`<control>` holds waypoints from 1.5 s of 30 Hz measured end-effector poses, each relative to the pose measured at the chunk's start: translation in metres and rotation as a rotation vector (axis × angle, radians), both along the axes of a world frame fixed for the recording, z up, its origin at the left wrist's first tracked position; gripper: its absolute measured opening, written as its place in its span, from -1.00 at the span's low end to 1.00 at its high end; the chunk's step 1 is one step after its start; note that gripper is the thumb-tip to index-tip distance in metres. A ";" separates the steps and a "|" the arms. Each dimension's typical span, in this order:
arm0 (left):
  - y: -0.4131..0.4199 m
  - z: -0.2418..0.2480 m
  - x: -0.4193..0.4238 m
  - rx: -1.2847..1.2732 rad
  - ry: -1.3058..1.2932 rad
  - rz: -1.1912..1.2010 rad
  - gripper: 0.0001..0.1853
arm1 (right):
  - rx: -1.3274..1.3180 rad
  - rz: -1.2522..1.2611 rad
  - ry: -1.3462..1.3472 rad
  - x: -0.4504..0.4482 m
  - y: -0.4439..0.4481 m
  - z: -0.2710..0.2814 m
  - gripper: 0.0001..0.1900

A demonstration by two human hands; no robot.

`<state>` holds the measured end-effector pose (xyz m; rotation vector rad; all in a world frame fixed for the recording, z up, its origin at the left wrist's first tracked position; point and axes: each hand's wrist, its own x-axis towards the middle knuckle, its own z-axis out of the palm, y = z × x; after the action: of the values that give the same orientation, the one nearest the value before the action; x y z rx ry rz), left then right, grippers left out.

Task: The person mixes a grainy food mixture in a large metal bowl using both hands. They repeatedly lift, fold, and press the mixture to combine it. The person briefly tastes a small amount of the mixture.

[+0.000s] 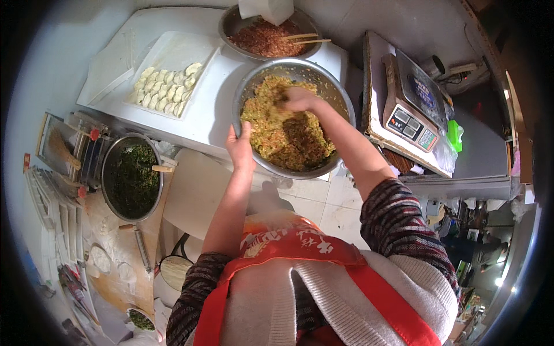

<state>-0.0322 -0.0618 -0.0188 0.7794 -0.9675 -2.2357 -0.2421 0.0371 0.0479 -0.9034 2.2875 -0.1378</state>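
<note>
A large stainless-steel bowl (pixel 349 108) sits at the front edge of a white worktop, full of a yellow-green chopped filling (pixel 268 138) with orange bits. My left hand (pixel 241 149) grips the bowl's near left rim, thumb on top and fingers down the outside. My right hand (pixel 301 99) reaches into the filling at the upper middle of the bowl. Its fingers are blurred and partly sunk in the mixture, so whether they close on anything is not visible. Behind stands a second steel bowl (pixel 225 28) of reddish minced filling (pixel 268 39), with chopsticks (pixel 307 40) lying in it.
Rows of folded dumplings (pixel 162 93) lie on a white tray (pixel 177 43) at left. A bowl of chopped greens (pixel 132 177) stands on a floury wooden board (pixel 125 285) beside a rolling pin (pixel 142 248). To the right, a digital scale (pixel 411 116) occupies a side table.
</note>
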 end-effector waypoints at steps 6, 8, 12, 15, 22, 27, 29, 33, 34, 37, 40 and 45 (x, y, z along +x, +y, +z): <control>-0.019 -0.005 -0.011 -0.001 -0.054 0.036 -0.75 | -0.008 0.155 0.104 0.084 -0.019 -0.009 -0.62; -0.022 -0.004 -0.012 -0.023 -0.062 0.028 -0.78 | -0.001 0.206 0.114 0.100 0.009 -0.004 -0.69; -0.027 0.000 -0.013 -0.079 -0.117 0.051 -0.79 | 0.202 0.300 0.291 0.067 0.059 0.013 -0.74; -0.026 0.004 -0.012 -0.105 -0.095 0.029 -0.81 | 0.217 0.100 0.257 0.010 0.053 0.017 -0.75; -0.022 0.013 -0.014 -0.088 -0.108 0.047 -0.84 | -0.075 0.135 -0.049 0.040 -0.026 -0.012 -0.35; -0.023 0.007 -0.016 -0.150 -0.157 0.078 -0.84 | 0.039 0.294 0.054 0.087 0.038 0.007 -0.60; -0.024 0.005 -0.015 -0.143 -0.177 0.062 -0.78 | 0.125 0.297 0.090 0.060 0.053 0.027 -0.65; -0.023 0.005 -0.016 -0.150 -0.185 0.077 -0.79 | 0.117 0.269 0.260 0.027 0.015 0.041 -0.62; -0.023 0.006 -0.016 -0.173 -0.209 0.084 -0.80 | 0.082 0.213 0.173 0.024 -0.001 0.042 -0.65; -0.023 0.009 -0.017 -0.154 -0.146 0.096 -0.78 | -0.063 0.303 0.263 0.038 -0.051 0.036 -0.17; -0.026 0.009 -0.017 -0.153 -0.182 0.056 -0.73 | -0.042 0.370 -0.171 0.064 -0.072 0.027 -0.41; -0.025 0.007 -0.018 -0.229 -0.179 0.100 -0.75 | 0.168 0.583 0.014 0.108 -0.026 0.011 -0.69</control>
<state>-0.0499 -0.0872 -0.0120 0.9121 -1.2169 -1.9521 -0.1344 0.0114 0.0593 -1.4320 1.9203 0.3094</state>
